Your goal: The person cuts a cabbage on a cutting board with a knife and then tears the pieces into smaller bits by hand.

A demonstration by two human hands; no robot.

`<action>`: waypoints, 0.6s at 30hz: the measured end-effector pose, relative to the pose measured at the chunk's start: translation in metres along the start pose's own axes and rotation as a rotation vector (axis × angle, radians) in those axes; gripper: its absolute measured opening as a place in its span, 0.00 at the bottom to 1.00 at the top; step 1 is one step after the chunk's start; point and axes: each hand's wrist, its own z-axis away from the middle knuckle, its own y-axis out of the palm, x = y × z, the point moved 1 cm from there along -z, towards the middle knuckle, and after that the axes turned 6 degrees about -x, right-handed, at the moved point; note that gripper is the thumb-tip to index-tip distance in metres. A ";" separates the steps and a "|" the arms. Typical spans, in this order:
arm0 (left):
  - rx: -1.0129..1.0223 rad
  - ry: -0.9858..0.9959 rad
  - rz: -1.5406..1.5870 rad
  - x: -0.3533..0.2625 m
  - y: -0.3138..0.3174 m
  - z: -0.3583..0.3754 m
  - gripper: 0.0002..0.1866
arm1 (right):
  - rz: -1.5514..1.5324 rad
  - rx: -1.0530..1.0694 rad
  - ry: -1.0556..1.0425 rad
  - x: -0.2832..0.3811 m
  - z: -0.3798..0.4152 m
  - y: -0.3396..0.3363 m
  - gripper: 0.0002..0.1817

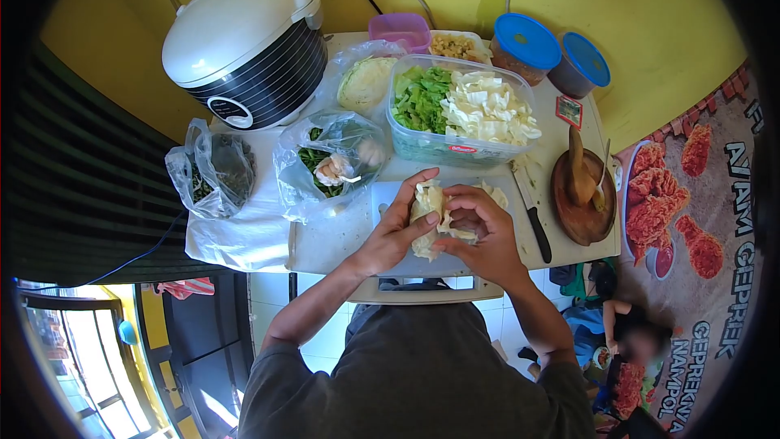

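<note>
Pale cabbage leaves [425, 210] are held up between my two hands over a white cutting board [380, 195]. My left hand [394, 228] grips the left side of the bunch, thumb across its front. The curled fingers of my right hand [486, 236] pinch the leaves from the other side. More pale pieces lie partly hidden behind my right hand. A black-handled knife [537, 232] rests to the right of the board. Behind the board stands a clear plastic container [455, 150] with chopped green leaves [422, 97] and cut white cabbage [487, 106].
A rice cooker [244, 41] stands back left, near a cut cabbage [366, 84]. Plastic bags [288, 171] hold garlic and greens. At right are a stone mortar [573, 215] with a pestle and blue-lidded tubs [528, 36]. Another person [638, 341] is low at right.
</note>
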 end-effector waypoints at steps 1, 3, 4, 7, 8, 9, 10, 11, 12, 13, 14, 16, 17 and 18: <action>0.022 0.016 0.000 0.002 0.000 0.000 0.36 | 0.037 0.003 -0.014 -0.005 -0.002 -0.002 0.21; 0.005 0.021 0.015 0.002 0.002 0.002 0.37 | 0.027 0.001 0.003 -0.007 -0.003 -0.003 0.20; -0.005 0.025 0.022 0.002 0.002 0.002 0.37 | -0.020 -0.005 0.034 -0.006 -0.003 -0.004 0.19; -0.021 0.044 0.005 -0.002 0.002 0.004 0.39 | -0.110 0.020 0.041 -0.002 -0.003 -0.006 0.15; -0.021 0.068 -0.020 -0.003 0.003 0.005 0.39 | -0.134 0.035 0.030 -0.001 -0.003 -0.007 0.13; -0.018 0.091 -0.045 -0.005 0.003 0.006 0.40 | -0.150 0.012 0.066 -0.005 -0.002 -0.007 0.12; -0.013 0.114 -0.071 -0.005 0.004 0.007 0.40 | -0.165 -0.013 0.102 -0.010 -0.001 -0.008 0.11; -0.015 0.110 -0.066 -0.005 0.003 0.006 0.40 | -0.180 -0.038 0.138 -0.013 0.000 -0.008 0.10; -0.018 0.108 -0.062 -0.006 0.003 0.005 0.40 | -0.212 -0.049 0.154 -0.012 0.000 -0.007 0.10; -0.023 0.108 -0.058 -0.006 0.002 0.003 0.40 | -0.245 -0.060 0.169 -0.011 -0.001 -0.006 0.10; -0.020 0.098 -0.024 -0.005 0.001 0.002 0.40 | -0.276 -0.071 0.185 -0.009 -0.002 -0.006 0.10; -0.008 0.076 0.046 0.001 -0.002 -0.001 0.39 | -0.257 -0.074 0.179 -0.006 -0.002 -0.010 0.10; -0.012 0.061 0.068 0.002 -0.002 -0.001 0.39 | -0.248 -0.077 0.178 -0.005 -0.002 -0.013 0.10; -0.016 0.045 0.089 0.002 -0.002 -0.002 0.39 | -0.263 -0.100 0.189 -0.006 0.000 -0.015 0.09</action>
